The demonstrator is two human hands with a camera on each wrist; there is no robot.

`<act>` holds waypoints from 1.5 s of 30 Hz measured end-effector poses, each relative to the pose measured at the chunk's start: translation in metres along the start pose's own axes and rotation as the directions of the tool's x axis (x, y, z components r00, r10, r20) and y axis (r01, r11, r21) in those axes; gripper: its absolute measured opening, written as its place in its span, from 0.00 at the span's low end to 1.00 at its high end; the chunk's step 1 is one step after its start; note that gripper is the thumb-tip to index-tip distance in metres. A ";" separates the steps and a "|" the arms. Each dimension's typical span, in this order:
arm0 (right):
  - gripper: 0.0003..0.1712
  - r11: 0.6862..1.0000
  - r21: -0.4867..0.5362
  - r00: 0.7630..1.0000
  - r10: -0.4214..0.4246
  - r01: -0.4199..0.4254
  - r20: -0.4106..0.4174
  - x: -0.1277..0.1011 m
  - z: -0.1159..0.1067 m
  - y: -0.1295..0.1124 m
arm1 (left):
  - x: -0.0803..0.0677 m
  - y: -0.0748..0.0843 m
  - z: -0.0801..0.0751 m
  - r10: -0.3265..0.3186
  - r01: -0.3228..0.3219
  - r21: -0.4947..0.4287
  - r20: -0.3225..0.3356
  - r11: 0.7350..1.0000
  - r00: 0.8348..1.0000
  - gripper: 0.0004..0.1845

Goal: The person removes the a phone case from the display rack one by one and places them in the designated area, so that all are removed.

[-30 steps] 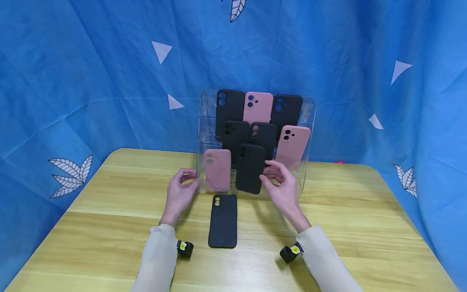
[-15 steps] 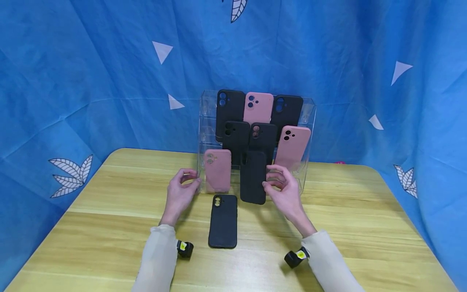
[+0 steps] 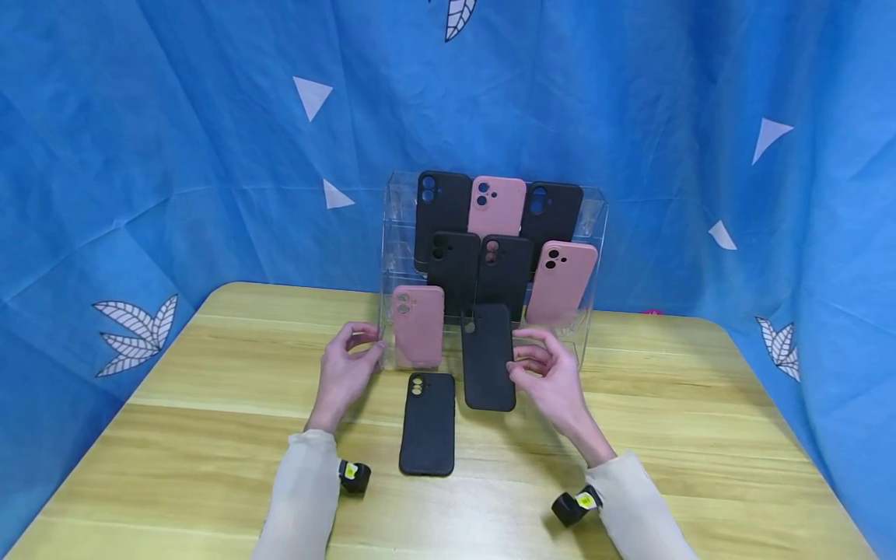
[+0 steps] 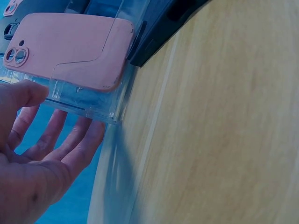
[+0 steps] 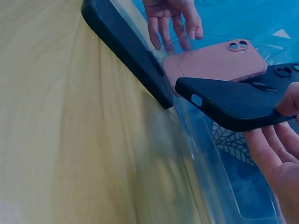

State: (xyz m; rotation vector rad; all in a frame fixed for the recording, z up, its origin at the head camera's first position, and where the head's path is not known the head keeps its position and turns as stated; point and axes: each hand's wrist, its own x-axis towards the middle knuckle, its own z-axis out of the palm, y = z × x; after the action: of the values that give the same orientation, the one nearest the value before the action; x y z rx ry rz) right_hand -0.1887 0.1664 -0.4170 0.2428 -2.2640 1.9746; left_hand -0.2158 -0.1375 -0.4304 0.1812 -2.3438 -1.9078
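Observation:
A clear tiered display stand [image 3: 596,211] holds black and pink phone cases. My right hand [image 3: 556,381] pinches a black phone case [image 3: 488,359] by its right edge, thumb in front and fingers behind. That case tilts in front of the stand's lowest tier, its camera cutout at upper left. With my left hand [image 3: 348,369] I grip the stand's left side, the thumb [image 4: 35,93] at its front edge and the fingers along the side wall. Just right of it stands a pink phone case [image 3: 418,330] in the bottom tier. Another black phone case [image 3: 428,426] lies on the table before the stand.
Black and pink cases, such as the top pink one [image 3: 498,204] and the right pink one [image 3: 562,284], fill the upper tiers. The wooden table [image 3: 700,435] ends at a blue patterned curtain [image 3: 595,93] behind the stand.
My right hand has drawn the black phone case down and toward me, slightly right, away from the cases behind it. The left hand has stayed at the stand's side.

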 end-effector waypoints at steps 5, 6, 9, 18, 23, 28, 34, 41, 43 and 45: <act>0.31 1.000 0.006 0.999 0.026 -0.026 0.032 -0.004 -0.004 0.004 | 0.001 0.000 0.000 0.009 -0.009 -0.004 0.000 1.000 1.000 0.14; 0.31 0.999 0.011 0.999 0.033 -0.033 0.040 -0.005 -0.005 0.005 | 0.001 0.000 0.000 0.010 -0.010 -0.003 0.000 1.000 1.000 0.14; 0.31 0.999 0.012 0.997 0.051 -0.052 0.063 -0.009 -0.007 0.007 | 0.001 0.000 0.000 0.008 -0.008 -0.002 -0.001 1.000 1.000 0.14; 0.31 0.996 0.007 0.991 0.088 -0.089 0.104 -0.018 -0.010 0.013 | 0.002 0.000 0.000 -0.002 0.002 -0.007 -0.006 1.000 1.000 0.14; 0.32 0.994 0.028 0.986 0.105 -0.109 0.130 -0.023 -0.012 0.015 | 0.001 0.002 -0.001 -0.015 0.015 -0.006 0.004 1.000 1.000 0.15; 0.33 0.994 0.024 0.985 0.104 -0.108 0.135 -0.024 -0.015 0.018 | 0.001 0.005 -0.001 -0.023 0.023 -0.022 0.011 0.999 1.000 0.16; 0.36 0.998 -0.019 0.982 0.065 -0.063 0.176 -0.027 -0.017 0.020 | 0.002 0.006 0.001 -0.030 0.030 -0.014 -0.015 0.999 0.999 0.15; 0.37 0.991 -0.092 0.966 0.113 -0.094 0.234 -0.032 -0.021 0.021 | 0.002 0.005 0.004 -0.026 0.026 0.011 -0.050 1.000 0.998 0.14; 0.37 0.988 -0.106 0.958 0.138 -0.115 0.251 -0.033 -0.022 0.021 | 0.002 0.005 0.005 -0.027 0.028 0.017 -0.053 0.999 0.998 0.14; 0.37 0.983 -0.122 0.950 0.163 -0.134 0.268 -0.034 -0.023 0.022 | 0.002 0.004 0.006 -0.033 0.034 0.022 -0.051 0.999 0.998 0.14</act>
State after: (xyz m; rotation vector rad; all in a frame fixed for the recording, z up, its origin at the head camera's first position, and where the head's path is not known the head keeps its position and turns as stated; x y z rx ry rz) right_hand -0.1598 0.1934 -0.4419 0.3692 -2.6211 1.9964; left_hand -0.2186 -0.1317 -0.4277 0.2695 -2.3454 -1.8695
